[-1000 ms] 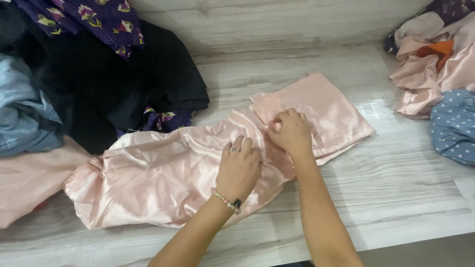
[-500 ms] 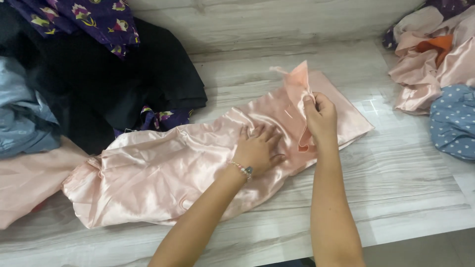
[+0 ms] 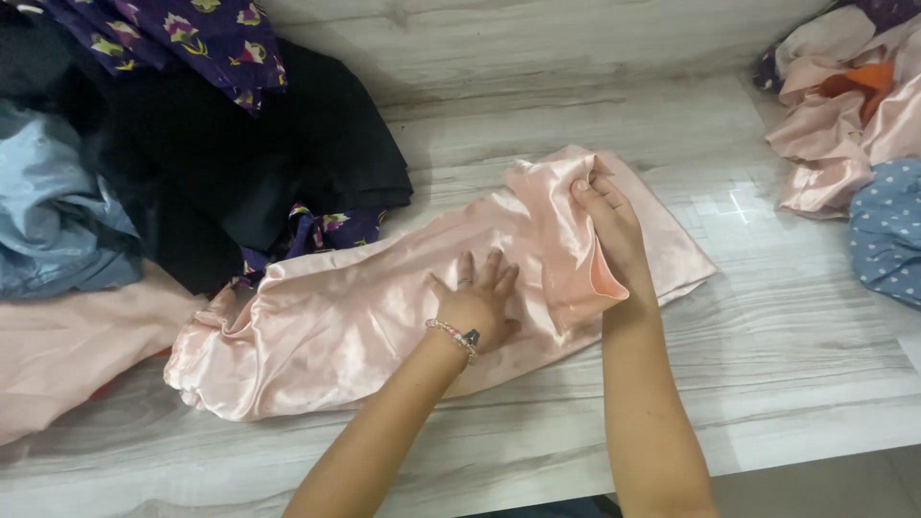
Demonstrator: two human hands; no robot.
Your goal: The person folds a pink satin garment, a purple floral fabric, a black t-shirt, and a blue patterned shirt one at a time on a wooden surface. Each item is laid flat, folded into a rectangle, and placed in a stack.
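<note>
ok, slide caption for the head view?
Left hand flattens pink satin garment on table; right hand lifts its end.

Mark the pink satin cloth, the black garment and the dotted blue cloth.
pink satin cloth [image 3: 326, 331]: head view, flat stretch left of the left hand.
black garment [image 3: 240, 173]: head view, middle of the dark heap.
dotted blue cloth [image 3: 887, 230]: head view, bundle at right edge.

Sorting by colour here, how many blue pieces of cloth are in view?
2: a plain light blue garment in the left pile, and a blue white-dotted one at the right edge. More may be buried.
</note>
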